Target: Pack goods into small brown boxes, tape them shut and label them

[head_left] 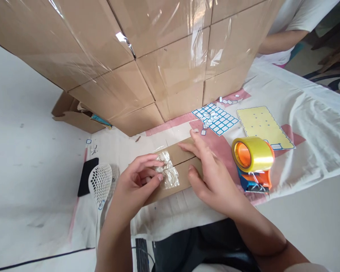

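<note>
A small flat cardboard box (181, 153) lies on the cloth-covered table in front of me, with a seam running along its top. Crumpled, shiny clear tape (171, 176) sits across the seam toward the box's left end. My left hand (137, 181) is closed at the tape's left edge, thumb and fingertips pinched together there; its lower fingers are partly hidden. Over the right part of the box, my right hand (212, 172) has its fingers stretched and its thumb apart, holding nothing. It appears to rest on the top flaps.
Wrapped cardboard boxes (175, 79) form a tall stack behind. Right of me are a tape dispenser (253, 164), a yellow sheet (263, 124) and a label sheet (219, 119). A white fly swatter (100, 183) and black phone-like slab (86, 179) lie left. A person's arm (283, 41) shows at upper right.
</note>
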`<state>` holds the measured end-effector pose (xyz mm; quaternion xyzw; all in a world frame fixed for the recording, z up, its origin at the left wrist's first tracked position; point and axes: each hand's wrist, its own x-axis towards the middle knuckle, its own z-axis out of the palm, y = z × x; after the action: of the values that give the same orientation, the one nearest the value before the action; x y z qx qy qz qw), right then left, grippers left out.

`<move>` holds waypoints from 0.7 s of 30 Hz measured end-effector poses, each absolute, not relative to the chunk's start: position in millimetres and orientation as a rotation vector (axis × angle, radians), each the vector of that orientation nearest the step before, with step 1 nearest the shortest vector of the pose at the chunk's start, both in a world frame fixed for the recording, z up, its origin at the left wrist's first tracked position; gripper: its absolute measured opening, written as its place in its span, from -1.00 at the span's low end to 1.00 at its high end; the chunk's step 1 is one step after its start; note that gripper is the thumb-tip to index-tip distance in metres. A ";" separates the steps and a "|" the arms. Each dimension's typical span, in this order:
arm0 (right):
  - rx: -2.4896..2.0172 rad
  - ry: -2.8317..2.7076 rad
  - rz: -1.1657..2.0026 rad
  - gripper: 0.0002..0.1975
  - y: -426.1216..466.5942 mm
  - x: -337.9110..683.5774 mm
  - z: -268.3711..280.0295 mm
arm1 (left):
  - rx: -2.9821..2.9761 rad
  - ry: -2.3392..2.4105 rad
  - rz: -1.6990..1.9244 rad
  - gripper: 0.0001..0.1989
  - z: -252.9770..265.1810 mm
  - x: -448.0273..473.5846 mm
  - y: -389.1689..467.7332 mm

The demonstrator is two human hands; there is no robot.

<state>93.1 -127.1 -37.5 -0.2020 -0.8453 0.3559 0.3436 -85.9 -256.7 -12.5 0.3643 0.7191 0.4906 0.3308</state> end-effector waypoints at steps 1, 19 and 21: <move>-0.526 -2.190 0.926 -0.08 -127.3 93.0 -38.1 | 0.948 1.883 1.289 -0.60 -12.8 -85.3 -256.5; -0.546 -2.260 0.799 -0.09 -130.2 89.9 -37.3 | 0.969 1.942 1.213 -0.58 -13.3 -80.9 -251.9; -0.539 -2.274 0.766 -0.08 -129.9 89.8 -37.6 | 0.956 1.950 1.220 -0.58 -13.9 -81.1 -251.5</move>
<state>89.8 -129.9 -37.6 -0.2066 -0.8714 0.2935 0.3345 -81.1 -251.5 -13.9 0.3638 0.7416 0.4642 0.3197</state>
